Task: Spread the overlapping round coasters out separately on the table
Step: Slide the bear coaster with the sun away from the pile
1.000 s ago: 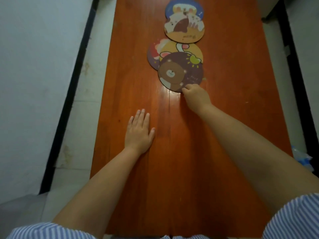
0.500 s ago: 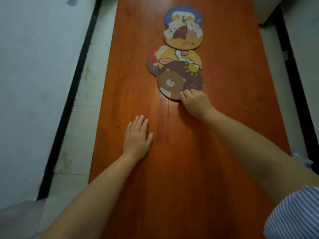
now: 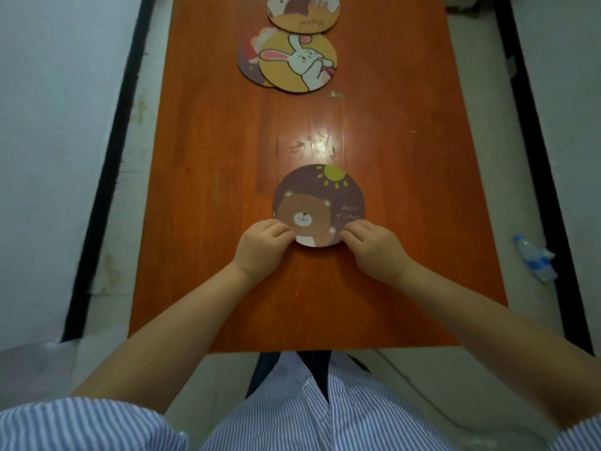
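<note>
A brown bear coaster (image 3: 320, 198) lies alone near the middle of the orange table (image 3: 208, 177). My left hand (image 3: 260, 247) pinches its near left edge and my right hand (image 3: 377, 250) pinches its near right edge. Farther away, a yellow rabbit coaster (image 3: 297, 65) overlaps a dark purple coaster (image 3: 248, 65) that pokes out on its left. At the top edge of the view a cat coaster (image 3: 304, 11) is partly cut off, just touching the rabbit coaster.
The table's near edge runs just in front of my striped shirt (image 3: 309, 411). A crumpled plastic water bottle (image 3: 533, 257) lies on the floor to the right. A small scrap (image 3: 336, 94) sits on the table near the rabbit coaster.
The bear coaster has been pulled off the stack toward me and now lies apart. My left hand has left the bare table and joined the right on the coaster.
</note>
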Action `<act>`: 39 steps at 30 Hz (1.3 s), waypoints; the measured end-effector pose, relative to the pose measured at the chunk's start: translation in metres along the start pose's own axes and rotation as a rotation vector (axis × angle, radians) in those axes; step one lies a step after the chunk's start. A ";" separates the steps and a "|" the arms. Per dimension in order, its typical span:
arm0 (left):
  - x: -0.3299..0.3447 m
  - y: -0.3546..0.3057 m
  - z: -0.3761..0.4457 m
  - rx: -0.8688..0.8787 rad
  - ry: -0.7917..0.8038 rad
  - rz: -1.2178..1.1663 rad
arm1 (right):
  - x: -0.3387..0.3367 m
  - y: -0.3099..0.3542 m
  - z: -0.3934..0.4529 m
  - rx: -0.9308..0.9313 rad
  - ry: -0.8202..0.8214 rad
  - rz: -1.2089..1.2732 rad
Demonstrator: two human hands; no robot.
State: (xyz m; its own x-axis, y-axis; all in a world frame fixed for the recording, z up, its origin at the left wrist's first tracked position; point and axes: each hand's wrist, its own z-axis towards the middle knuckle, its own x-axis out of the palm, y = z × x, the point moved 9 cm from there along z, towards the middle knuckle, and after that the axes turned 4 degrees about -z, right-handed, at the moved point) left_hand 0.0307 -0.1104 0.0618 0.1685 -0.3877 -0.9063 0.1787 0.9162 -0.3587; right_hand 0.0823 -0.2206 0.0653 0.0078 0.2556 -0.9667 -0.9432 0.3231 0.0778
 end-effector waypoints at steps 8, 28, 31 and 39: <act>0.012 -0.061 -0.058 -0.043 0.055 -0.009 | -0.001 0.035 -0.065 0.108 0.035 0.068; 0.007 -0.058 -0.076 -0.107 0.126 0.144 | -0.009 0.069 -0.066 0.225 0.114 0.003; 0.006 -0.060 -0.073 -0.079 0.129 0.159 | -0.010 0.070 -0.065 0.245 0.106 -0.006; 0.011 -0.060 -0.080 -0.039 0.142 0.173 | -0.005 0.066 -0.069 0.298 0.096 0.065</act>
State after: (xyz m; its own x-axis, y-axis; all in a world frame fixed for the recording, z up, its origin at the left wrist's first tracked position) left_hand -0.0560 -0.1610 0.0555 0.0547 -0.2091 -0.9764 0.1211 0.9720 -0.2013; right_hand -0.0033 -0.2637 0.0585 -0.0938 0.2017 -0.9749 -0.8017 0.5654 0.1941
